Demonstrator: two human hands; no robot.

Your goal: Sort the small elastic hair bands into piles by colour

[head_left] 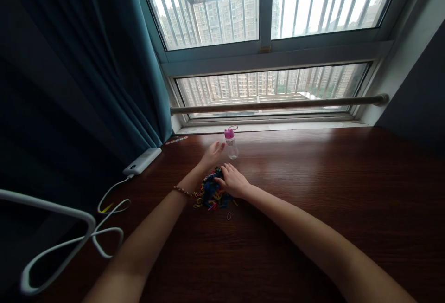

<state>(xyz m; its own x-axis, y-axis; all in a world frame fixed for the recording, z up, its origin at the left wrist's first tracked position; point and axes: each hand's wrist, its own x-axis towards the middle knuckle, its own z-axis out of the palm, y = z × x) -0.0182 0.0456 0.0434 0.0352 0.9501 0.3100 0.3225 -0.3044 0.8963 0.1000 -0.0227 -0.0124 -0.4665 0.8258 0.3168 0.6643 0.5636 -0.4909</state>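
A pile of small colourful bands (213, 194) lies on the dark wooden table, blue, yellow and red among them. My right hand (233, 181) rests against the upper right side of the pile, fingers spread. Just beyond the pile, my left hand (212, 154) is held with its fingers apart and nothing in them, close to the left of a clear bottle (232, 149) with a pink lid. The bottle stands upright and I see no contact with it. One pink loop (228, 216) lies apart, nearer to me than the pile.
On the table's left edge sits a white power strip (142, 161), its white cable (107, 233) looping toward me. A blue curtain (139, 85) hangs at the left. Behind the table (313, 177) a metal rail (278, 105) crosses the window.
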